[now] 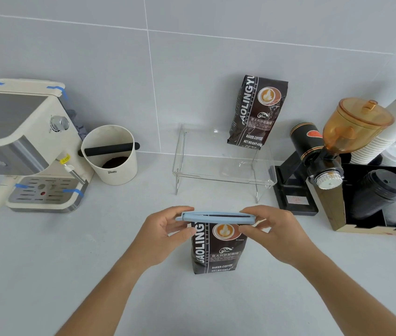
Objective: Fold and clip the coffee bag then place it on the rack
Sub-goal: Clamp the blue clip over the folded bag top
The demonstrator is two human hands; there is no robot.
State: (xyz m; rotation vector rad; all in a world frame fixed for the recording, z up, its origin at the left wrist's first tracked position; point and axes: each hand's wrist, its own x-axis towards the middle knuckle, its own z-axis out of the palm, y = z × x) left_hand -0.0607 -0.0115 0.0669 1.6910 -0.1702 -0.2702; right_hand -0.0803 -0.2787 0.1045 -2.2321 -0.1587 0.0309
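Note:
A dark coffee bag point(216, 251) stands upright on the counter in front of me, its top folded under a long light-blue clip point(216, 217). My left hand point(165, 232) pinches the clip's left end and my right hand point(272, 229) pinches its right end. Behind them stands a clear acrylic rack point(223, 178). A second, identical coffee bag point(257, 112) stands on the rack's right side, leaning against the wall.
A cream espresso machine point(22, 146) and a white knock box point(112, 154) sit at the left. A black grinder with an amber hopper point(325, 151) and a black organiser with paper cups and lids point(386, 190) are at the right. Bare counter point(58, 263) lies around the bag.

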